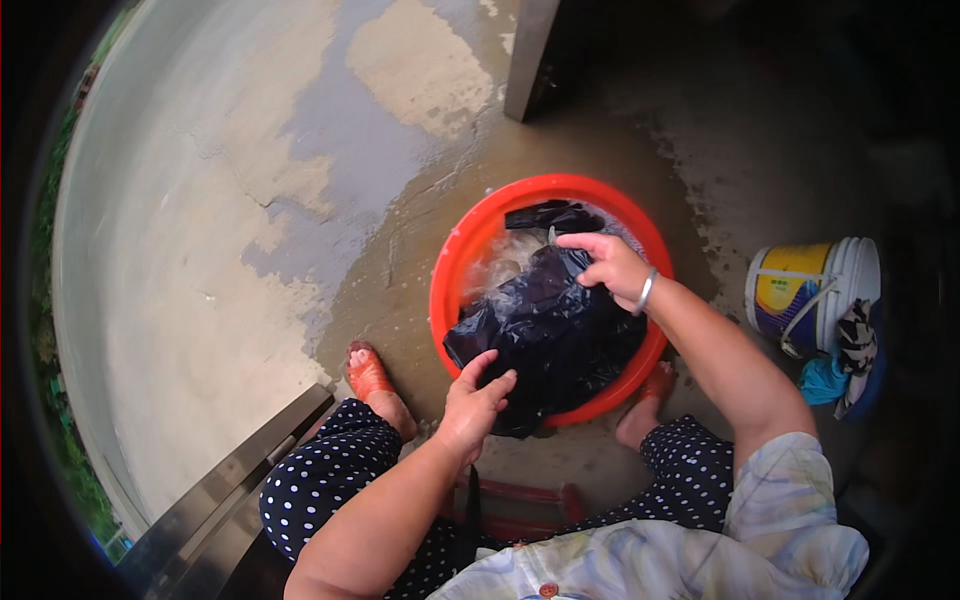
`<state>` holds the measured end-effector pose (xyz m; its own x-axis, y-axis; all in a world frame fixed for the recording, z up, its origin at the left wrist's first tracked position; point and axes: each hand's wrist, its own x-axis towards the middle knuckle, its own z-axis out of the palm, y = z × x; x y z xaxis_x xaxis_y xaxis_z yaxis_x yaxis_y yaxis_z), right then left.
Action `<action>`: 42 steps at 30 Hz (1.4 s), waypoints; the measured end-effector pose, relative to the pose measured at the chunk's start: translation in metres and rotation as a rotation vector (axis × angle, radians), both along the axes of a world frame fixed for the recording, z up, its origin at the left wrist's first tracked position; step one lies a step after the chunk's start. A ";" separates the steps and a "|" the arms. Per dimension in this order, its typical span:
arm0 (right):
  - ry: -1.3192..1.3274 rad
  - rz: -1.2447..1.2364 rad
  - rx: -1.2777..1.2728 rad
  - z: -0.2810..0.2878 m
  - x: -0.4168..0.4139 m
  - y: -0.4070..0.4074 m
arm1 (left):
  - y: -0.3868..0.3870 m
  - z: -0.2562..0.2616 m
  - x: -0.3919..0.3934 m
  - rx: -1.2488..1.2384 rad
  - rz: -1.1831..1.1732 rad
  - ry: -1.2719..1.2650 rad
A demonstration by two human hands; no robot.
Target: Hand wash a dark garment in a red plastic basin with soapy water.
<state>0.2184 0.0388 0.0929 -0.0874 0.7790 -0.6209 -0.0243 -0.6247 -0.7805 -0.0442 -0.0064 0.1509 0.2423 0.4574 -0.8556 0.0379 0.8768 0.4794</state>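
Note:
A round red plastic basin stands on the wet floor between my feet, with sudsy water and wet black cloth in it. Part of the cloth hangs over the basin's near rim. My left hand is at the near left rim, its fingers apart beside the cloth. My right hand, with a silver bangle at the wrist, is over the far right part of the cloth, thumb and forefinger apart. Whether the curled fingers of either hand touch the cloth is hard to tell.
A white plastic bucket with a yellow and blue label lies at the right, near turquoise cloth and patterned cloth. A metal post stands beyond the basin. A metal door frame is at the lower left. Red stool bars show below me.

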 end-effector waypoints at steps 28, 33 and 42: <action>-1.009 0.890 0.448 -0.058 0.069 -0.147 | -0.073 -0.073 -0.031 0.097 -0.405 0.474; -0.882 0.085 0.589 -0.038 0.114 -0.155 | -0.058 -0.049 -0.029 -0.241 -0.304 0.394; -0.904 -0.788 -0.216 -0.133 0.220 -0.309 | -0.034 -0.040 -0.008 -0.101 -0.199 0.407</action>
<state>0.4382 -0.2705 -0.0404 0.8935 0.2967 -0.3370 0.0426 -0.8033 -0.5941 -0.0523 -0.0405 0.1109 -0.0477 0.3452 -0.9373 0.3778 0.8749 0.3030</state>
